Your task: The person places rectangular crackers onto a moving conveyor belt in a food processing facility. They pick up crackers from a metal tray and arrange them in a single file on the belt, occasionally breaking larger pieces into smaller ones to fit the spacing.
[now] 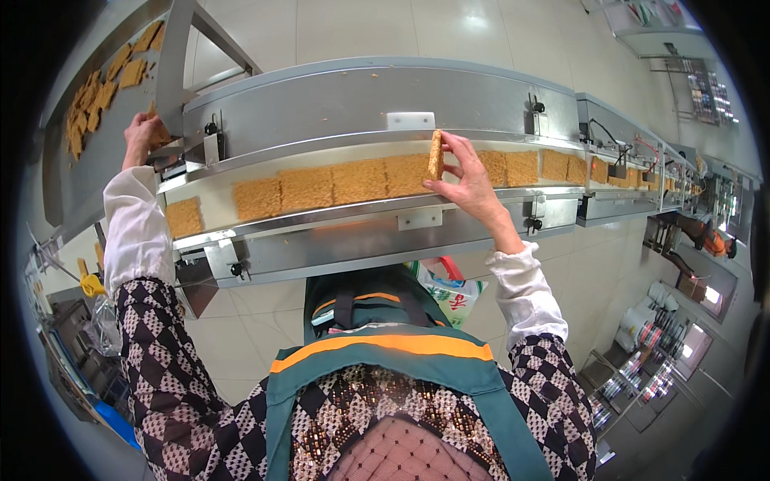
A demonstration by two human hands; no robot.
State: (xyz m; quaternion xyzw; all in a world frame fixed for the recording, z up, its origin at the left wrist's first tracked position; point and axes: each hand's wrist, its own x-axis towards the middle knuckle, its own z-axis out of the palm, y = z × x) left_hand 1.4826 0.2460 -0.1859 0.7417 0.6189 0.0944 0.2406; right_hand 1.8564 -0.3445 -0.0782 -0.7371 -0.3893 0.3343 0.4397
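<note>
My right hand point(468, 177) grips a golden-brown grain slab point(435, 157) between thumb and fingers. The slab is tilted up on edge over the conveyor belt point(218, 207). A row of flat slabs point(307, 187) lies nearly end to end on the belt to its left, and more slabs point(522, 168) lie to its right. One slab point(184, 217) sits apart at the belt's left end. Beyond that end, my left hand point(141, 135) holds another brown slab point(159, 136), partly hidden by the fingers, beside the metal tray's edge.
A metal tray point(123, 129) at upper left bears a heap of broken slabs point(90, 105). Metal guide rails point(337, 211) with black-knobbed brackets point(236, 269) line the belt. Sensors point(618, 171) stand over it farther right. A person point(713, 240) in orange is at far right.
</note>
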